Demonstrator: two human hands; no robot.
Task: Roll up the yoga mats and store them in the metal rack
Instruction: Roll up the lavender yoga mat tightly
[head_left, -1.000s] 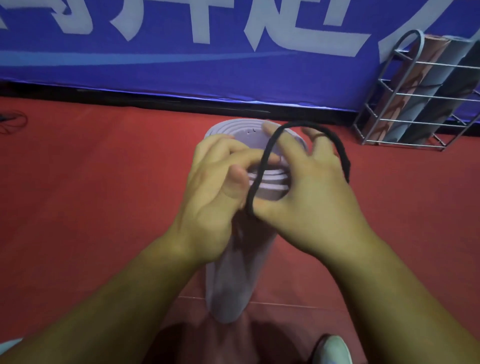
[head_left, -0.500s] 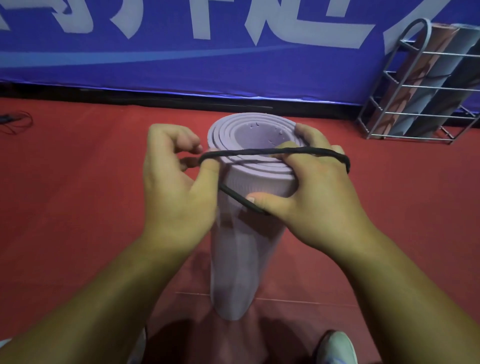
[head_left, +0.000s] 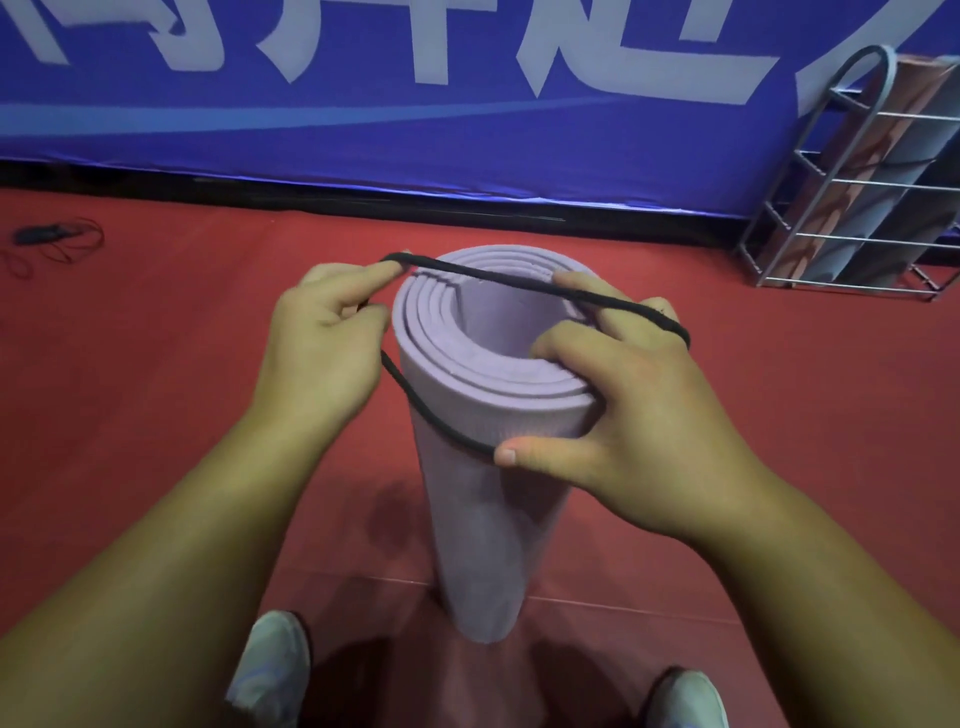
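Observation:
A rolled lilac yoga mat stands upright on the red floor between my feet. A black elastic band is stretched across its top end. My left hand pinches the band's left end beside the roll. My right hand rests on the roll's right rim with the band looped over its fingers and under the thumb. The metal rack stands at the far right against the wall, with several rolled mats in it.
A blue banner with pale lettering covers the wall behind. Thin cords and a small dark object lie on the floor at far left. My two shoes show at the bottom edge.
The two hands have drawn apart and stretched the band wide over the top of the roll. The view has tilted down and the mat's open end now shows.

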